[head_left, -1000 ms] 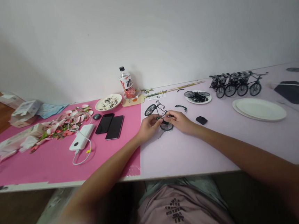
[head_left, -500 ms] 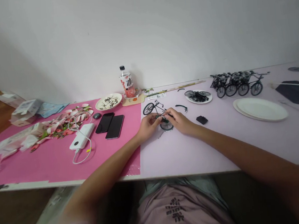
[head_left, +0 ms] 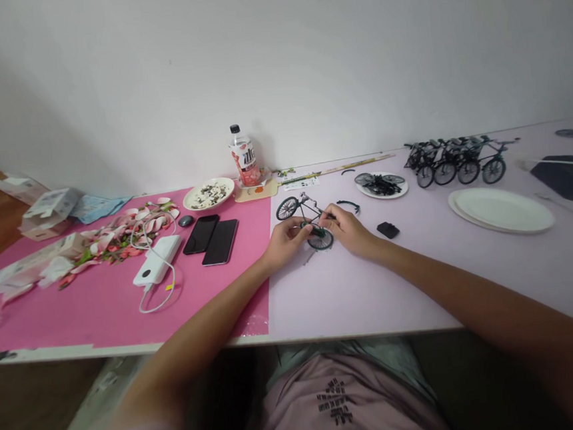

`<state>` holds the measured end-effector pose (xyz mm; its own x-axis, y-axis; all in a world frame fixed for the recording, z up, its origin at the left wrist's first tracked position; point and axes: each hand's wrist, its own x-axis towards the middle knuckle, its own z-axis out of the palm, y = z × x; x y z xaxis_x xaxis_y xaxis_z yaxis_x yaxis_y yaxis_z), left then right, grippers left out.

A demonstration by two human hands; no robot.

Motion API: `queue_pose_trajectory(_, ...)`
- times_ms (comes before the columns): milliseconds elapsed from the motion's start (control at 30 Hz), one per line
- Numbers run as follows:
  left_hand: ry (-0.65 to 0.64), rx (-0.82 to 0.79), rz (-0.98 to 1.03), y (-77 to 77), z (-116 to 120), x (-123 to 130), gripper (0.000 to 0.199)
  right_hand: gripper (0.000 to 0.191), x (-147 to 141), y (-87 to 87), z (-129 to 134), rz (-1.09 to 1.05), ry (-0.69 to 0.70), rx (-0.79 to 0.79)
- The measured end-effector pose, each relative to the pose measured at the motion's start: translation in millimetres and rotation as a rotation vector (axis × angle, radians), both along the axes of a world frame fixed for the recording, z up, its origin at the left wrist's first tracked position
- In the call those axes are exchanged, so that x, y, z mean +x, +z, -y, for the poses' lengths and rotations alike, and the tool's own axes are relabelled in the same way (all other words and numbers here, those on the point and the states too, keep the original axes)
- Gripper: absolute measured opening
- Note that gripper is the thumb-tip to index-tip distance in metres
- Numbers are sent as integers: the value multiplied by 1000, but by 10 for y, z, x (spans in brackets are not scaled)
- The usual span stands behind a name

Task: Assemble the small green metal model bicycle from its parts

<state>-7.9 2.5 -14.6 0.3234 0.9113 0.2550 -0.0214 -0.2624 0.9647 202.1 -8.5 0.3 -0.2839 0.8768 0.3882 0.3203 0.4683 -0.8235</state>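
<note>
A small model bicycle (head_left: 321, 239) lies tilted on the pale tabletop between my hands, one wheel toward the wall and the other toward me. My left hand (head_left: 289, 239) pinches its dark frame near the closer wheel. On the other side, my right hand (head_left: 344, 230) has its fingertips pressed together at the bicycle's frame; any small part between them is too small to make out. Beyond my right hand lies a curved dark piece (head_left: 350, 205). A small black block (head_left: 387, 230) rests to the right.
Several model bicycles (head_left: 468, 171) stand at the back right, behind stacked white plates (head_left: 509, 210). A plate of black parts (head_left: 390, 194) is nearer the middle. Leftward are a bottle (head_left: 245, 158), two phones (head_left: 220, 241), a white power bank (head_left: 156, 261) and flower petals (head_left: 118, 240).
My right fingertips have shifted slightly right, off the middle of the bicycle, showing more of the nearer wheel. My left hand keeps its hold.
</note>
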Motion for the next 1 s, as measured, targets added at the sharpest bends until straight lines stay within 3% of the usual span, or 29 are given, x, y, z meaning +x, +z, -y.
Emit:
queue_pose_trajectory(267, -5, -10, -56, 29, 38, 8, 57, 26, 1, 6, -1, -73, -105, 153)
queue_pose_trajectory(633, -20, 15, -32, 40, 59, 20, 55, 15, -43, 8, -11, -239, -62, -10)
queue_pose_trajectory(1000, -7, 31, -78, 72, 86, 13, 56, 26, -31, 21, -20, -235, -59, -20)
